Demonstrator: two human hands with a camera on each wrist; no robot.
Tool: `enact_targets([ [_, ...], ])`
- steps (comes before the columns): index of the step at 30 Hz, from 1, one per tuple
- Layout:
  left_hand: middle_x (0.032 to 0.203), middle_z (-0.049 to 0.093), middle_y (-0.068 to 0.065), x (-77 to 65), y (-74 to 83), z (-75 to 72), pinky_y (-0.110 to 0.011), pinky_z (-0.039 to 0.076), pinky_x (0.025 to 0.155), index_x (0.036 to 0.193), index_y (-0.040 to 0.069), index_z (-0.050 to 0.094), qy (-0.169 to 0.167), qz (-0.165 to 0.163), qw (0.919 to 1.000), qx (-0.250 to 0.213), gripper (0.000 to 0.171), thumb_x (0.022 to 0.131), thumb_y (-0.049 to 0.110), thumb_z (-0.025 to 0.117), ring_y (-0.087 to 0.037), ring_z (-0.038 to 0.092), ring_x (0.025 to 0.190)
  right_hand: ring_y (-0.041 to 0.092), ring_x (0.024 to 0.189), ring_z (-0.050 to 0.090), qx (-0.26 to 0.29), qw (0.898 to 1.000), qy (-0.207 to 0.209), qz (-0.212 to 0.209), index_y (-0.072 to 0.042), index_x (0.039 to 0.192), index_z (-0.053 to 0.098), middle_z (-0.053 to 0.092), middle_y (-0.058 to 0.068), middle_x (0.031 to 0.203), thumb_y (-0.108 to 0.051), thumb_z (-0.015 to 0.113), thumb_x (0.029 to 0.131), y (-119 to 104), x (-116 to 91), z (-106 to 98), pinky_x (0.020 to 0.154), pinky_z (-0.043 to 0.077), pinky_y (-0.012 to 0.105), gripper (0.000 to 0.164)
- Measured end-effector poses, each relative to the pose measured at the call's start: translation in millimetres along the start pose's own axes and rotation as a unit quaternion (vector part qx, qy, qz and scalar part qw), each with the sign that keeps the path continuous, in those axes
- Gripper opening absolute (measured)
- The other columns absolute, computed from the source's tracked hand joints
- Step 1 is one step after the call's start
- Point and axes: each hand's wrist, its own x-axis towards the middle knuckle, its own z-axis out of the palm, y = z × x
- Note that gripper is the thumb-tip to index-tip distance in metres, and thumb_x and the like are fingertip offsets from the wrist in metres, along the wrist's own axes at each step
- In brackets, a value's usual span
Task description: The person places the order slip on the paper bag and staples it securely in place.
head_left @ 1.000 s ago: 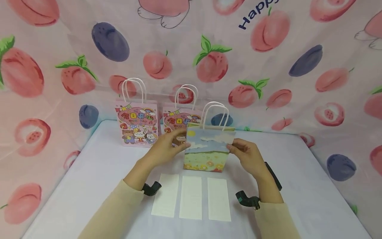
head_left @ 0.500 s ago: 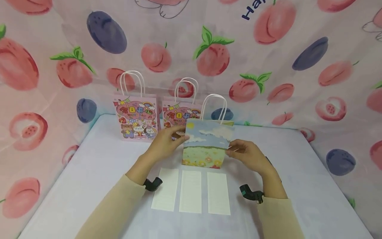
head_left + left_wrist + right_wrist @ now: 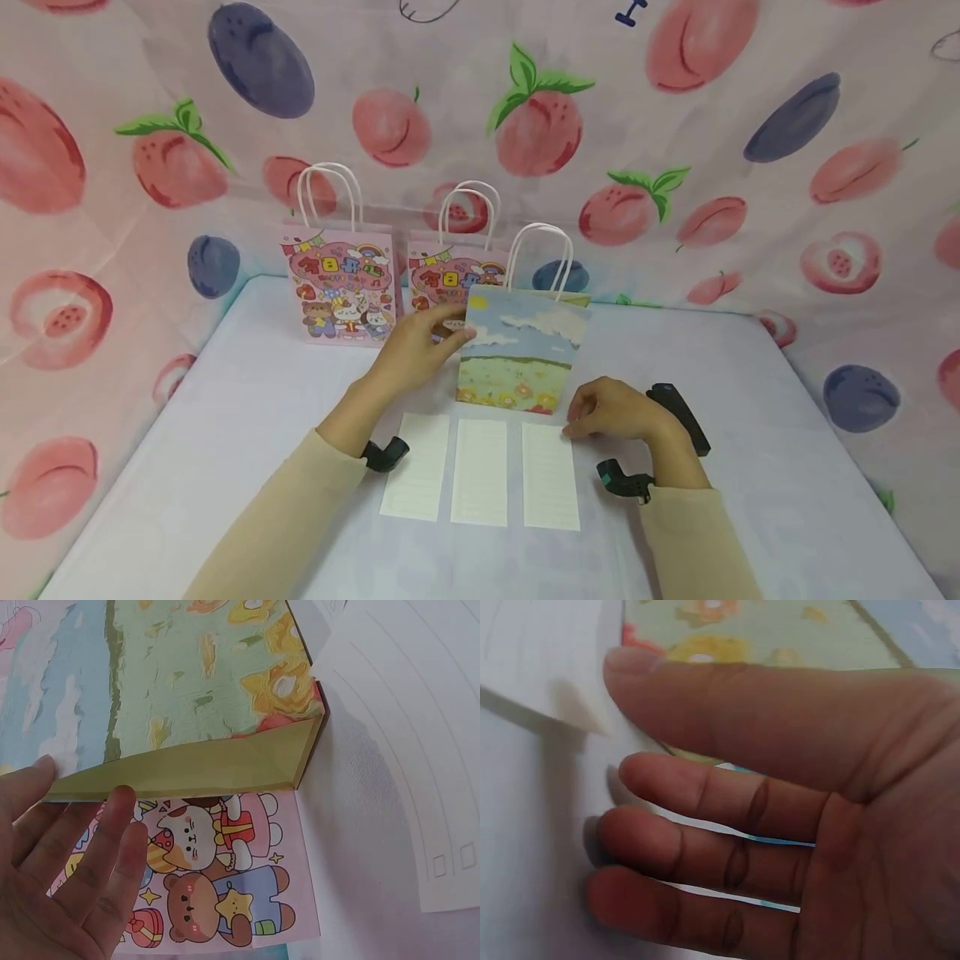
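So, both arms come in over the table [image 3: 750,375] from the near side, beige sleeves [image 3: 285,517] ending at the wrists, forearms angled inward.

Left hand [image 3: 416,346] is on the landscape bag [image 3: 517,358], coming at it from the left. Thumb [image 3: 30,784] lies on the front face by the edge, fingers reach round toward the back, so it's pinching that edge. Left wrist view has those fingers [image 3: 105,855] spread, gaps between; one tip sits at the rear edge of the side panel, the next is clear of it. Can't tell how hard it grips.

Bag is upright on the table, handles up, just beyond the cards, covering part of the second pink bag [image 3: 450,271].

Right hand [image 3: 615,410] is lower and nearer, fingertips pointing left at the top right corner of the right card [image 3: 550,483]. Fingers [image 3: 667,832] loosely bent, slightly apart, thumb [image 3: 727,705] separate from them. Right wrist view gives thumb plus three fingers; can't make out the fourth, nor whether any tip touches the card.

Middle card [image 3: 480,479] and left card [image 3: 418,475] lie flat in the same row. First pink bag [image 3: 341,287] stands beyond the left forearm. Black bar [image 3: 686,421] lies just behind the right wrist.
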Motion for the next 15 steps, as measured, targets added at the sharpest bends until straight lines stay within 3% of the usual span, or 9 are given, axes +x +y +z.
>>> enact_targets([
  [8,0.132,0.071,-0.007,1.8,-1.3,-1.0,-0.044,0.061,0.089,0.145,0.013,0.059,0.001,0.002,1.0000,-0.007,0.049,0.103,0.036,0.066,-0.025,0.074,0.108,0.016,0.072,0.051,-0.003,1.000,-0.003,-0.002,-0.011,0.078,0.073,0.060,-0.002,0.070,-0.020,0.087,0.080,-2.1,4.5,8.1,0.066,0.044,0.030,0.017],
  [15,0.137,0.069,-0.004,0.2,-3.9,-0.1,-0.044,0.060,0.091,0.146,0.015,0.058,-0.001,0.012,0.9999,-0.007,0.050,0.102,0.038,0.067,-0.023,0.073,0.109,0.017,0.069,0.050,0.009,0.999,0.004,-0.032,-0.014,0.081,0.074,0.060,-0.001,0.069,-0.019,0.084,0.084,-0.3,3.3,6.5,0.062,0.043,0.030,0.011],
])
